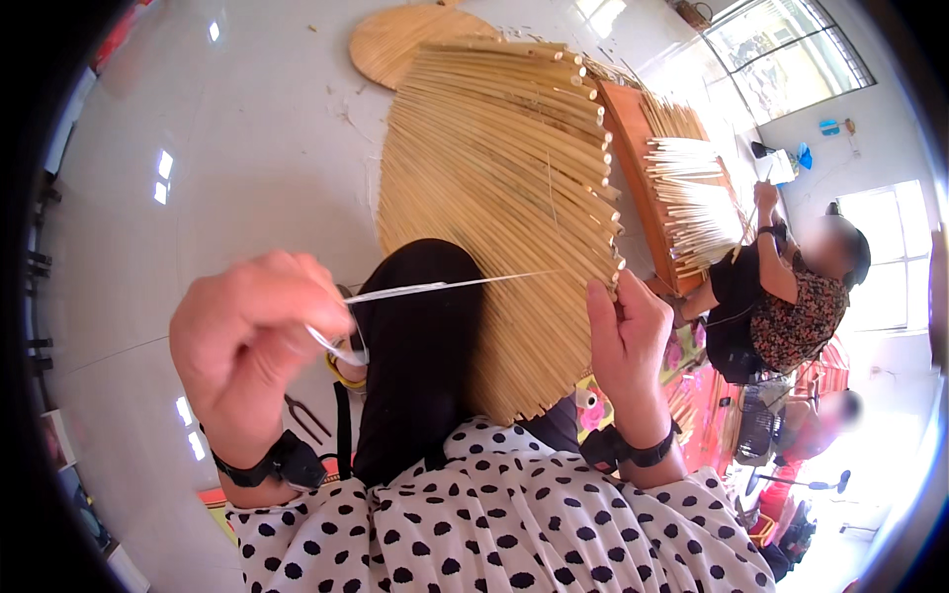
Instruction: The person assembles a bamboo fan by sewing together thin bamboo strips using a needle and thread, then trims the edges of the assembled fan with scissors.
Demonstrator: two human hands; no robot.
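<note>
Across my lap lies a large mat of straw-coloured stalks (484,168) laid side by side, their cut pale ends lined along its right edge. A white thread (415,290) runs taut from my left hand (262,341) to the mat near that edge. The left fingers are curled shut on the thread, and a loose loop hangs below them. At the mat's right edge my right hand (633,336) pinches the stalk ends between thumb and fingers. Whether it also holds a needle cannot be made out.
A round stalk disc (415,35) lies on the tiled floor beyond the mat. To the right, an orange-brown board (633,148) bears loose stalks (692,208). A co-worker (791,296) sits past it, another person farther back. Dark tongs-like tool (306,419) lies by my left leg.
</note>
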